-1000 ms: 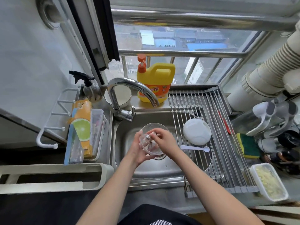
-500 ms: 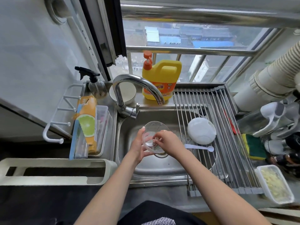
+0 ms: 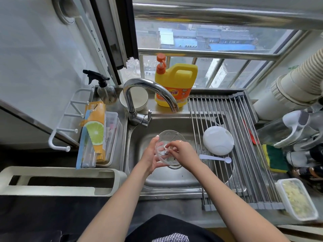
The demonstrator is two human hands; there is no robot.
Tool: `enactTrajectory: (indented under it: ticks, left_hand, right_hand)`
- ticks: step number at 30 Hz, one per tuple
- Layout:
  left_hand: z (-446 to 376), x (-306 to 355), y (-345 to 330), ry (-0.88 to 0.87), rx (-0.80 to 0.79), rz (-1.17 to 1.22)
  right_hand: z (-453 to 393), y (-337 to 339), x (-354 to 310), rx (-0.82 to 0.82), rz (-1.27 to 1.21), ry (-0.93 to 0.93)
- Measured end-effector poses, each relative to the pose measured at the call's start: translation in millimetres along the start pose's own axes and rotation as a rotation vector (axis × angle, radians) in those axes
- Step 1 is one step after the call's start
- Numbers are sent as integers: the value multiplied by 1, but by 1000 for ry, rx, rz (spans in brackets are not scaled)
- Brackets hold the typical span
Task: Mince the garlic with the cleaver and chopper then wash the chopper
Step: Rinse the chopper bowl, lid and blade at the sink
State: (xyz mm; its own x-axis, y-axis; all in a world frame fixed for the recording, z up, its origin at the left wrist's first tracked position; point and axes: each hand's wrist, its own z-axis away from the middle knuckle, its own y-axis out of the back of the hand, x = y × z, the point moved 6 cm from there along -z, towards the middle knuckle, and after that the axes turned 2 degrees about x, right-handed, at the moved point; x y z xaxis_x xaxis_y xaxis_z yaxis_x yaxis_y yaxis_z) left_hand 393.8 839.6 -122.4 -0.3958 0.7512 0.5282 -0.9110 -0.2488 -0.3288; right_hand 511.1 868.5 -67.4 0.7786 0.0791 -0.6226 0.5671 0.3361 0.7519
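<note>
Your left hand (image 3: 151, 155) cups the clear chopper bowl (image 3: 168, 147) from its left side, fingers curled round the wall and the thumb tip at the rim; the bowl is tilted, its mouth turned toward the tap (image 3: 148, 91). It hangs inside the sink (image 3: 174, 182), just above the drain and below the tap's spout. Your right hand (image 3: 183, 151) reaches into the bowl with fingertips pinched on the small blade hub (image 3: 165, 151) at its centre; the blades themselves are too blurred to make out. No stream of water can be made out.

Right of the sink, on the drying rack (image 3: 244, 163), lie the white chopper lid (image 3: 218, 140) and 1 white spoon (image 3: 215, 158). Further right, on the surface, a tub of minced garlic (image 3: 295, 198) suggests that mincing is finished and washing is in hand.

The bowl is probably light, stiff plastic, slippery when wet: keep the wall cradled in the palm. The hub likely carries sharp edges; hold it by the central post only.
</note>
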Motion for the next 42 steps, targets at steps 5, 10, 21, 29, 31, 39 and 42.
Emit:
enactTrajectory:
  ticks: [5,10,21,29,31,39,42]
  left_hand:
    - [1,-2,-3,22,-4,17]
    - [-4,-3,-7,13,-20,101]
    - [-4,-3,-6,26,-23,97]
    - [-2,4,6,109,-133,303]
    - [4,6,3,122,-199,379]
    - [7,9,9,83,-250,473]
    - [5,10,11,67,-244,528]
  right_hand:
    - [-2,4,0,-14,-8,-30]
    - [-7,6,-3,49,129,-86]
    - [-9,11,-4,160,412,-34]
    - [-2,74,107,212,186,-633]
    - [0,70,133,128,155,-722]
    - [-8,88,111,300,147,-630]
    - [-9,75,73,365,288,-263]
